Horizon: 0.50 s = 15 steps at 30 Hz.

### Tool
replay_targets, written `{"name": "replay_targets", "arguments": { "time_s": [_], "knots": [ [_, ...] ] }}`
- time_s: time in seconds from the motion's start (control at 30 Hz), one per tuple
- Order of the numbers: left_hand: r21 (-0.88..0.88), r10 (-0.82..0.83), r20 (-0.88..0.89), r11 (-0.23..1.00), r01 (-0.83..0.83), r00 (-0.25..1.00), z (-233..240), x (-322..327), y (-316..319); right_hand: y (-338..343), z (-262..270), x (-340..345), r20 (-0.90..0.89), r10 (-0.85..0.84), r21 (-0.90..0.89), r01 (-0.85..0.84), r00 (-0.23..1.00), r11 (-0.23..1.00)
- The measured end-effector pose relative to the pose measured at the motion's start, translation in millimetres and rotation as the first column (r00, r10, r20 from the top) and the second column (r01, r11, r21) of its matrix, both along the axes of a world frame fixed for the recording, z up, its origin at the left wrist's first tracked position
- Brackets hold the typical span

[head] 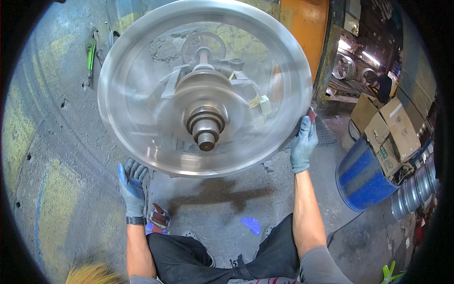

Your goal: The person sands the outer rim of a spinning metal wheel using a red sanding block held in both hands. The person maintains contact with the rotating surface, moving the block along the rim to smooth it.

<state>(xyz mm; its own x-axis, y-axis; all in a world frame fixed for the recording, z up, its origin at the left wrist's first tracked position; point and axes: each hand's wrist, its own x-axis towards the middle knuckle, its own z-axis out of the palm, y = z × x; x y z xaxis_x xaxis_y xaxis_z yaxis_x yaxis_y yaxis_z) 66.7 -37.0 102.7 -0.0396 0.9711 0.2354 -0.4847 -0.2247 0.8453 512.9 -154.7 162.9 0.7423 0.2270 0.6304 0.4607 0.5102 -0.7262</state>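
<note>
A metal wheel rim (209,166), blurred as if spinning, fills the space in front of me. It is mounted on a spindle with a threaded end (206,142). My right hand (304,145), in a grey-blue glove, grips a reddish-brown piece of abrasive paper (312,115) at the rim's right edge. At the lower left, my left hand (133,184) is gloved too, its palm turned up and fingers apart just beside the rim's edge. No object shows in it, though the rim is close to its fingertips.
Reddish abrasive pieces (159,217) lie by my left knee. A purple fan-shaped piece (251,225) is on the floor between my feet. To the right stand a blue drum (361,177) topped with cardboard boxes (399,131) and stacked wheel rims (415,193). Another person (383,85) is farther back.
</note>
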Motion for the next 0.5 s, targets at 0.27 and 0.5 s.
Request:
{"name": "replay_targets", "arguments": {
  "time_s": [0.27, 0.5],
  "knots": [
    [0.022, -0.016, -0.014, 1.0, 0.016, 1.0, -1.5, -3.3, 1.2, -1.4, -3.0, 1.8, -0.035, 0.026, -0.024, -0.026, 0.999, 0.999],
    [0.029, -0.028, -0.033, 0.999, 0.029, 0.999, -0.9, -3.1, 0.9, -3.4, -1.2, 3.5, -0.01, 0.084, -0.021, -0.084, 0.996, 0.996]
  ]
}}
